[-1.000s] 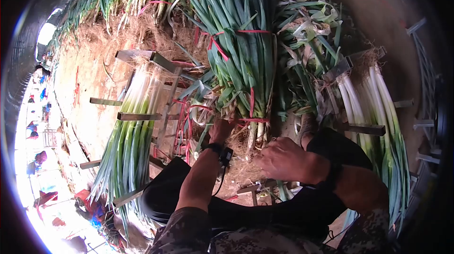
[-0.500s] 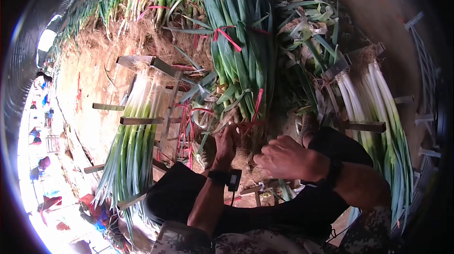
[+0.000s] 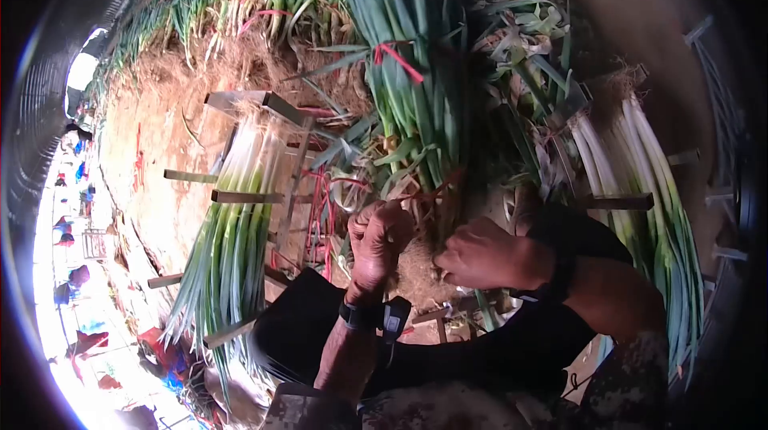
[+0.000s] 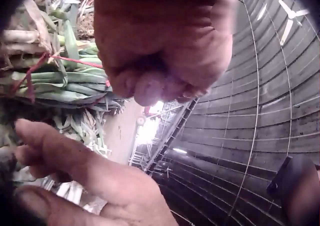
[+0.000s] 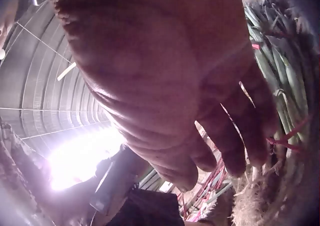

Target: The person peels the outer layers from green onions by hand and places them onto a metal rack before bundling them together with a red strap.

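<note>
A big bundle of long green onions [image 3: 416, 102] lies in front of me, roots toward me, with a red tie [image 3: 392, 58] around its leaves. Near the root end, a second red tie [image 4: 75, 61] runs from the bundle to my left hand [image 3: 380, 242], whose curled fingers hold it. In the left wrist view, the left hand's fingers [image 4: 150, 86] are folded in. My right hand [image 3: 496, 254] hovers beside the roots [image 5: 250, 201], fingers loosely bent and holding nothing. Its fingers [image 5: 232, 151] hang slightly spread in the right wrist view.
Metal racks hold trimmed green onions on the left [image 3: 240, 182] and right [image 3: 640, 150]. More rooty bundles [image 3: 264, 6] lie at the back left. Stripped leaves [image 3: 528, 38] pile up right of the bundle. Loose red ties [image 3: 320, 214] hang by the left rack.
My left hand has risen from the bundle's root end and drawn back toward me, with the lower red tie stretching to it. The right hand stays nearly in place, fingers a little lower.
</note>
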Motion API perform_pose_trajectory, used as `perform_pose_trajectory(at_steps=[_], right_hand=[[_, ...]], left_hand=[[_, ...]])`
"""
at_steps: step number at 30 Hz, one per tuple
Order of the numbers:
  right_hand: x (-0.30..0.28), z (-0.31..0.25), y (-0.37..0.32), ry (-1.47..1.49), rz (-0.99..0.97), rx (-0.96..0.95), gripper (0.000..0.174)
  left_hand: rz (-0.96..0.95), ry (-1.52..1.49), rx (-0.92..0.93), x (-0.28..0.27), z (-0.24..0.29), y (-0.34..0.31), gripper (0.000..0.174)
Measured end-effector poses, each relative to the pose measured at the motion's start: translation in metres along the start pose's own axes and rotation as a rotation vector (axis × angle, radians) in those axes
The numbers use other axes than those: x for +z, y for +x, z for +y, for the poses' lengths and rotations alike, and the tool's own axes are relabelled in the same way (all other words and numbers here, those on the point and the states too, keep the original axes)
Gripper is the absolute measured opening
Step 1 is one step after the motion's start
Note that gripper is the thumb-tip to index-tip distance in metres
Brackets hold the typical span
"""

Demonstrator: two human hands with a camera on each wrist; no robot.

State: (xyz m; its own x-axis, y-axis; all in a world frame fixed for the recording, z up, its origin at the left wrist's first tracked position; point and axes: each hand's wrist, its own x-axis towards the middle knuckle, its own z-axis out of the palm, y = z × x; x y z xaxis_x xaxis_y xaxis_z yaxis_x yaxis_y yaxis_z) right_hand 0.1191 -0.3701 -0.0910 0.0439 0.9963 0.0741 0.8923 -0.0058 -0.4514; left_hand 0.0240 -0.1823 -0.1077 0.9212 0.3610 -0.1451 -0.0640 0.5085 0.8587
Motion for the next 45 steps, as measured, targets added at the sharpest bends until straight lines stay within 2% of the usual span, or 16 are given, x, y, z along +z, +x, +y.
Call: perform_pose_trajectory(at_steps=[3, 6, 9, 11, 14, 16, 20, 24, 26, 32, 34, 35, 37, 38, 41, 45], right_hand=[[-0.003, 0.004, 0.008, -0.008, -0.190, 0.081, 0.021], [-0.015, 0.012, 0.020, -0.056, -0.193, 0.135, 0.021], [-0.026, 0.007, 0.013, -0.015, -0.240, 0.192, 0.022], [-0.025, 0.008, 0.006, 0.035, -0.183, 0.210, 0.024], [-0.028, 0.019, 0.005, -0.251, -0.027, 0.072, 0.026], [-0.031, 0.024, 0.010, -0.075, -0.221, 0.317, 0.027], [-0.061, 0.036, 0.015, 0.087, -0.066, 0.554, 0.023], [-0.024, 0.053, 0.022, 0.111, 0.177, 0.438, 0.026], [-0.013, 0.038, 0.032, 0.361, 0.034, 0.516, 0.044], [0.063, 0.029, 0.065, 0.551, 0.456, 0.107, 0.044], [0.100, 0.007, 0.075, 1.399, 0.644, 0.233, 0.040], [0.100, 0.009, 0.082, 1.044, 0.703, 0.141, 0.036], [0.080, 0.006, 0.072, 0.991, 0.399, 0.601, 0.015], [0.087, 0.011, 0.072, 0.974, 0.435, 0.614, 0.020], [0.116, 0.021, 0.068, 1.145, 0.420, 0.722, 0.029], [0.104, -0.006, 0.062, 1.414, 0.275, 0.753, 0.031]], left_hand=[[0.131, -0.123, -0.009, -0.043, -0.034, 0.023, 0.030], [0.077, -0.038, -0.189, 0.007, -0.009, 0.022, 0.031], [0.029, 0.263, 0.083, 0.020, 0.025, 0.018, 0.031], [-0.074, -0.107, -0.078, -0.009, 0.027, 0.013, 0.031], [0.159, 0.152, -0.066, 0.014, 0.013, 0.021, 0.034], [0.117, 0.326, 0.011, 0.023, 0.006, -0.015, 0.028], [0.043, 0.141, -0.145, 0.022, 0.038, -0.010, 0.035], [0.011, 0.191, -0.267, 0.007, 0.013, 0.015, 0.030], [-0.070, 0.127, -0.255, -0.006, 0.005, 0.020, 0.029], [-0.205, 0.154, -0.223, -0.050, 0.016, 0.025, 0.020], [-0.216, 0.224, -0.210, -0.060, 0.014, 0.024, 0.021], [-0.215, 0.255, -0.127, -0.058, 0.010, 0.025, 0.026], [-0.206, 0.149, -0.357, -0.062, 0.007, 0.038, 0.040], [-0.204, -0.034, -0.403, -0.062, 0.009, 0.042, 0.045], [0.229, 0.584, -0.134, -0.116, -0.072, 0.067, 0.050], [0.235, 1.138, -0.281, -0.182, -0.190, 0.063, 0.071]])
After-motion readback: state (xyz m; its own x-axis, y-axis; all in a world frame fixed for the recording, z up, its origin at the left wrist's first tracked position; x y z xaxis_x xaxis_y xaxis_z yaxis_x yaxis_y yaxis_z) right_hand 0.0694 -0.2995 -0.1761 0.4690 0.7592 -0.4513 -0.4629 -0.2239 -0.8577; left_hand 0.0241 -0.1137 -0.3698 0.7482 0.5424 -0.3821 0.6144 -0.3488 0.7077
